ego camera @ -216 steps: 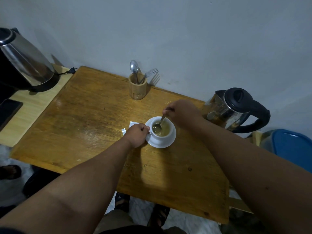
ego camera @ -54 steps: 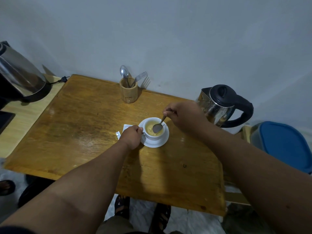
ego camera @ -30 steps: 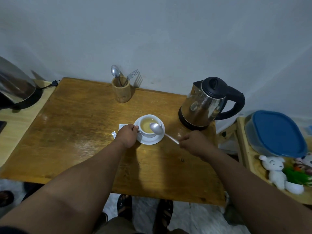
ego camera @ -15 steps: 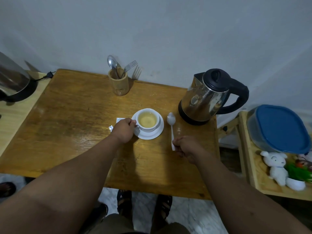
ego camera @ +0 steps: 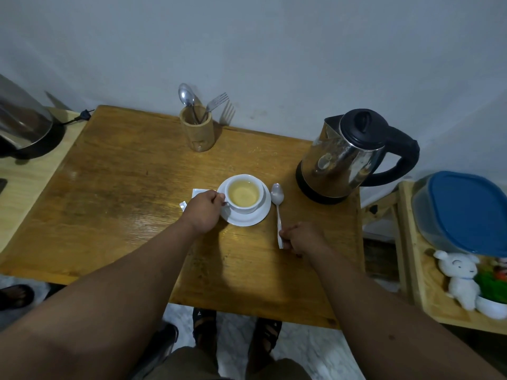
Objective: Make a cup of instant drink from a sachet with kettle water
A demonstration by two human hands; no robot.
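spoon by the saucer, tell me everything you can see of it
The spoon looks like plain shiny metal, with an oval bowl and a slim straight handle. It lies flat on the wooden table, just right of the saucer, bowl pointing toward the wall. The right hand pinches the handle's near end. It seems not to touch the saucer.

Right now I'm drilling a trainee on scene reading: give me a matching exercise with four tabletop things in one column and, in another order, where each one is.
Things:
1. teaspoon
2. white cup
3. fork
4. electric kettle

Places:
A. standing in the wooden holder
B. on the white saucer
C. at the table's far right corner
D. flat on the table, right of the saucer

Pairs: 1-D, 2-B, 3-A, 4-C

The left hand grips the cup's handle; the right hand pinches the teaspoon's handle end.
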